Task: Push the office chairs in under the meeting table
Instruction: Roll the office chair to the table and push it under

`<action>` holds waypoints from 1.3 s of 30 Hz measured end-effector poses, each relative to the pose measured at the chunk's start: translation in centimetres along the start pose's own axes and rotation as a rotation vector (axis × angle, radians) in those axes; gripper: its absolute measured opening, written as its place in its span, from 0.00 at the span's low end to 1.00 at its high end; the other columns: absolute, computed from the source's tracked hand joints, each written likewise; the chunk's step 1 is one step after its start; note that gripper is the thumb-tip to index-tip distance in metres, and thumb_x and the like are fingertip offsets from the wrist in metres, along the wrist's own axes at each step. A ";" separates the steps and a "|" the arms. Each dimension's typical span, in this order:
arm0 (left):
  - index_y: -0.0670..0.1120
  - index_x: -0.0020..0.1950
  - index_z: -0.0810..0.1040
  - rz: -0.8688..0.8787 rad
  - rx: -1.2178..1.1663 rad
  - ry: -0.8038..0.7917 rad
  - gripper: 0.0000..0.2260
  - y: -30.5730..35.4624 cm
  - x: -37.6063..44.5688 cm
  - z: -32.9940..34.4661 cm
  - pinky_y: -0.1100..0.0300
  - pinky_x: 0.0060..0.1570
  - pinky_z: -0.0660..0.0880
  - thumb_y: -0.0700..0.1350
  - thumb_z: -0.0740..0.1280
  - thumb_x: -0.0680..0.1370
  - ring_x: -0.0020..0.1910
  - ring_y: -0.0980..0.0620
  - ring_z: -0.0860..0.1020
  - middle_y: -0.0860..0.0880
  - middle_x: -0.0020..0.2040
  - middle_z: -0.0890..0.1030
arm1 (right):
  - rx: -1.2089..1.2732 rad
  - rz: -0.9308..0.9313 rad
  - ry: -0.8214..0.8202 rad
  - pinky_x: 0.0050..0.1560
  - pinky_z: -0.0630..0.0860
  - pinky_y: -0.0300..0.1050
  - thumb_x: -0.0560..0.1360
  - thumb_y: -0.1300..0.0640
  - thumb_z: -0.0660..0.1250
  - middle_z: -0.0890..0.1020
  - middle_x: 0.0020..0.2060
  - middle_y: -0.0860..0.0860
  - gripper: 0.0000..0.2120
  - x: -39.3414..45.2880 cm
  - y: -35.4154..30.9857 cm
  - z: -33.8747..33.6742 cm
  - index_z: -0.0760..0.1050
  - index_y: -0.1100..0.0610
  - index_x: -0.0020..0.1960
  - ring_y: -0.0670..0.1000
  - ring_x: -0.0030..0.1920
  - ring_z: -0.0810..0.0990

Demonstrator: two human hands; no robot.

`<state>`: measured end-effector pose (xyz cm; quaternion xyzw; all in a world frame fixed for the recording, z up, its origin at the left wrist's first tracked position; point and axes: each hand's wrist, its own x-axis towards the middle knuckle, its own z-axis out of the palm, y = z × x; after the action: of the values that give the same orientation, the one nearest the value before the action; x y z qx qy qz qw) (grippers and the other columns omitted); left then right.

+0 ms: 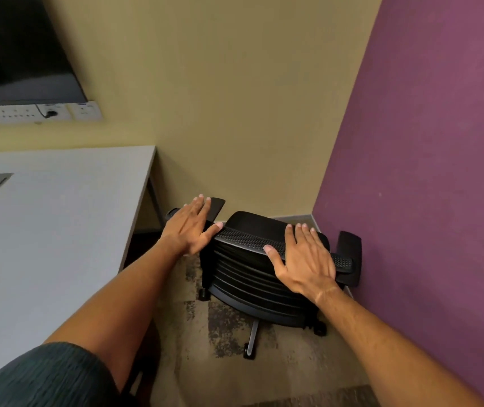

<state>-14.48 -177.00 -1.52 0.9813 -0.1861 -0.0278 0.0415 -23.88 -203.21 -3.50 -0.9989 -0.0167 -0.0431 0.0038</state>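
A black office chair (pixel 252 274) with a mesh back stands in the room's corner, to the right of the grey meeting table (pixel 58 224) and outside it. My left hand (pixel 189 229) lies flat, fingers spread, over the left end of the backrest's top rim and the left armrest. My right hand (pixel 305 259) rests flat on the right part of the top rim. Neither hand's fingers curl around the rim. The chair's right armrest (pixel 351 254) is close against the purple wall. The seat is hidden behind the backrest.
A beige wall (pixel 234 98) stands right behind the chair and a purple wall (pixel 425 171) on its right. A dark screen (pixel 17 51) hangs above a white socket strip (pixel 35 111). Patterned carpet (pixel 229 333) covers the floor under the chair's castors. The table leg (pixel 154 198) stands near the left armrest.
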 end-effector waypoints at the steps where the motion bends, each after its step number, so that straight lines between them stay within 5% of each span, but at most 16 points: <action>1: 0.43 0.80 0.45 0.013 0.006 -0.011 0.36 -0.3 0.4 0.1 0.52 0.77 0.47 0.65 0.46 0.81 0.80 0.47 0.48 0.41 0.81 0.47 | -0.005 0.009 0.001 0.79 0.50 0.53 0.73 0.29 0.29 0.63 0.75 0.65 0.51 0.1 0.0 0.0 0.56 0.65 0.78 0.60 0.77 0.59; 5: 0.43 0.79 0.58 0.061 0.120 -0.019 0.36 -1.1 0.9 0.4 0.50 0.75 0.57 0.66 0.42 0.80 0.76 0.46 0.61 0.42 0.78 0.62 | -0.019 0.032 -0.005 0.78 0.53 0.53 0.73 0.29 0.29 0.65 0.74 0.65 0.51 0.1 -0.2 -0.1 0.59 0.65 0.77 0.60 0.76 0.61; 9: 0.45 0.54 0.78 0.091 0.191 0.094 0.40 -1.1 0.0 0.3 0.50 0.52 0.72 0.69 0.35 0.75 0.51 0.44 0.79 0.43 0.54 0.82 | -0.028 0.047 -0.017 0.78 0.54 0.54 0.75 0.30 0.31 0.66 0.74 0.65 0.49 0.0 -0.7 -0.3 0.60 0.65 0.76 0.59 0.76 0.62; 13: 0.50 0.39 0.69 0.088 0.184 0.127 0.29 -1.3 -0.8 0.6 0.52 0.44 0.69 0.68 0.39 0.77 0.39 0.48 0.75 0.46 0.42 0.80 | -0.043 0.065 -0.013 0.78 0.54 0.54 0.76 0.31 0.33 0.67 0.73 0.64 0.46 0.0 -1.1 -0.3 0.62 0.65 0.76 0.59 0.76 0.63; 29: 0.48 0.42 0.74 -0.046 0.200 0.167 0.32 3.9 -4.7 2.1 0.53 0.46 0.72 0.68 0.39 0.76 0.42 0.48 0.78 0.48 0.40 0.79 | -0.045 -0.033 -0.034 0.77 0.56 0.53 0.79 0.35 0.38 0.69 0.72 0.64 0.40 -1.3 3.2 -0.2 0.64 0.64 0.75 0.59 0.75 0.64; 39: 0.50 0.38 0.70 -0.216 0.196 0.215 0.31 9.5 -7.5 3.4 0.55 0.40 0.64 0.70 0.36 0.75 0.36 0.51 0.71 0.50 0.36 0.74 | -0.003 -0.169 -0.031 0.78 0.54 0.53 0.80 0.37 0.40 0.68 0.73 0.64 0.38 -1.5 6.5 -0.4 0.63 0.64 0.75 0.59 0.76 0.63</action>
<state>-25.11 -183.31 -3.74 0.9922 -0.0759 0.0913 -0.0377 -25.14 -209.74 -3.30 -0.9945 -0.1011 -0.0279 -0.0015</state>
